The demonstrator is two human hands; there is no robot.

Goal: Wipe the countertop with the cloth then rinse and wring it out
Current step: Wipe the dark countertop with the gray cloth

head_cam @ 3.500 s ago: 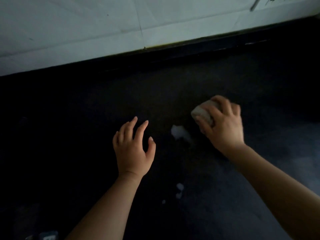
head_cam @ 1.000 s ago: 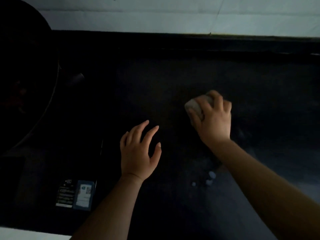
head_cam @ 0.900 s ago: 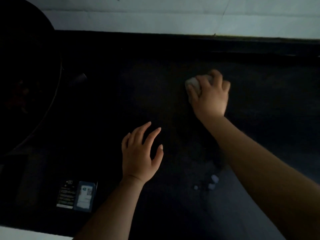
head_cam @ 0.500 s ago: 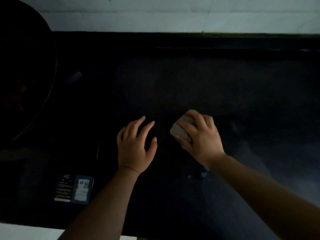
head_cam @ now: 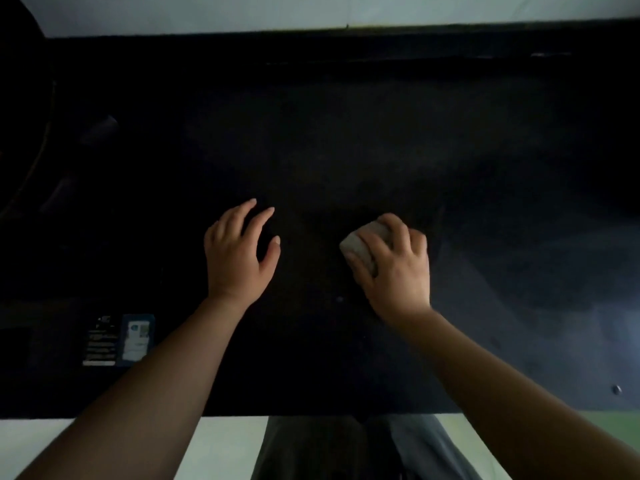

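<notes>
We press a balled pale cloth [head_cam: 363, 244] against the dark worktop [head_cam: 346, 140] with our right hand [head_cam: 394, 268], fingers [head_cam: 398, 226] clenched over it, about midway between back and front edges. Our left hand [head_cam: 239, 252] rests empty beside it, fingers spread, likely bracing us while the wiping goes on.
</notes>
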